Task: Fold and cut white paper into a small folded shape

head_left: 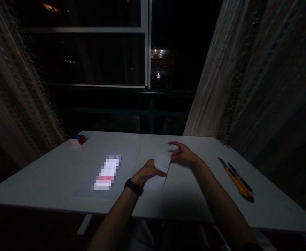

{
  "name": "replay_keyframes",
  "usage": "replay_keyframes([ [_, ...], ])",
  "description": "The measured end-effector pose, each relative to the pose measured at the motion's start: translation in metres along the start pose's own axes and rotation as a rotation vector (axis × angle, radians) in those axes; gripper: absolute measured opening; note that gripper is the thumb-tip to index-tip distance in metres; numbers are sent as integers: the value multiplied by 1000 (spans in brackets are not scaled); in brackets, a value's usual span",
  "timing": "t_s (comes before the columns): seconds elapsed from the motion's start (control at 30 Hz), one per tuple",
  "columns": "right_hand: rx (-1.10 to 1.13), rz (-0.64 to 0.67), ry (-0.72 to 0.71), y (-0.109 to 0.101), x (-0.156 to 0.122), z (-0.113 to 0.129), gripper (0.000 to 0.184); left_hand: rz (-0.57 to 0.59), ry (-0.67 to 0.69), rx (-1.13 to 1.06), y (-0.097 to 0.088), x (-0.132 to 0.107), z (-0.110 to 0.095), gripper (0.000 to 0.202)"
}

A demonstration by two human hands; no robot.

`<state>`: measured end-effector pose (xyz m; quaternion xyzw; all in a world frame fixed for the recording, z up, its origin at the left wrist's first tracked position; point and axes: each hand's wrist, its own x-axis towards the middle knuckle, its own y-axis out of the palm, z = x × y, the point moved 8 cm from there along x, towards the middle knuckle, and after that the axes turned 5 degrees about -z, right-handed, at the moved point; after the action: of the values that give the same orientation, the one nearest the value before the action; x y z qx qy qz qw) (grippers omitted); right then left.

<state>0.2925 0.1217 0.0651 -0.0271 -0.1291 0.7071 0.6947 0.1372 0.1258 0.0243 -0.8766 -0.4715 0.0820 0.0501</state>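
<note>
My left hand [148, 171], with a black watch on its wrist, is closed on the near edge of a small white piece of paper [161, 162] held just above the white table [51, 174]. My right hand [182, 152] pinches the paper's far right edge with thumb and finger, the other fingers curled loosely. The paper's lower part [155, 183] hangs down to the table top and looks folded.
A large sheet [127, 157] with a blurred patch lies left of my hands. A small red, white and blue block [77, 139] sits at the far left corner. A yellow utility knife [235, 178] and a dark pen [240, 177] lie at the right. Curtains hang on both sides.
</note>
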Motion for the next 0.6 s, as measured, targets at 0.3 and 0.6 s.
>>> replay_keyframes([
  [0.3,177,-52,138,15,4,-16,43,-243,90,-384,-17,9,1,40],
  [0.6,159,-64,192,54,10,-39,38,-337,52,-439,-22,11,7,45],
])
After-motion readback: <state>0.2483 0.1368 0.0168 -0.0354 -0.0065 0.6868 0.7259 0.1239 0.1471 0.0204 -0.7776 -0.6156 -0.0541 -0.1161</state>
